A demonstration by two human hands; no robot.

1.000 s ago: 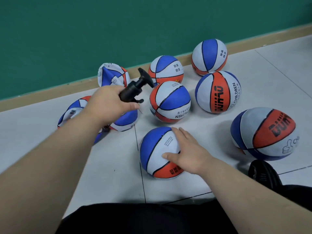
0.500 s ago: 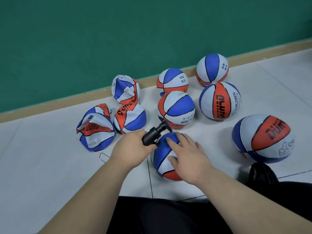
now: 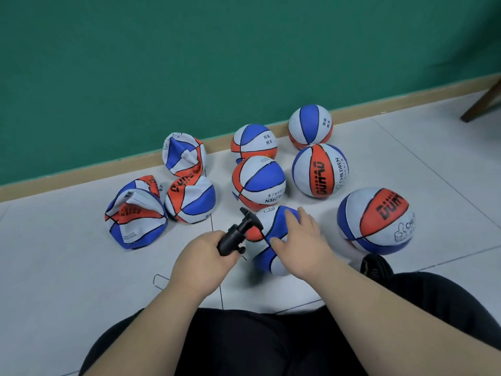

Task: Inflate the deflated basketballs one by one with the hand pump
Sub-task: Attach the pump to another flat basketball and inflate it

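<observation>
**Now steadying a ball with the pump at the ready**

Close to the person's knees, the left hand (image 3: pixel 200 256) is gripping the black hand pump (image 3: pixel 235 236) by its barrel, fingers curled round it, and is tilting the T-handle up and away. The right hand (image 3: pixel 301 245) is lying flat on the nearest basketball (image 3: pixel 280 223), fingers spread and relaxed, just beside the pump. Three deflated basketballs (image 3: pixel 135 218) are sagging together on the tiled floor (image 3: pixel 81 267) to the left. Five round basketballs (image 3: pixel 320 170) are sitting beyond and to the right, towards the green wall (image 3: pixel 217 50).
</observation>
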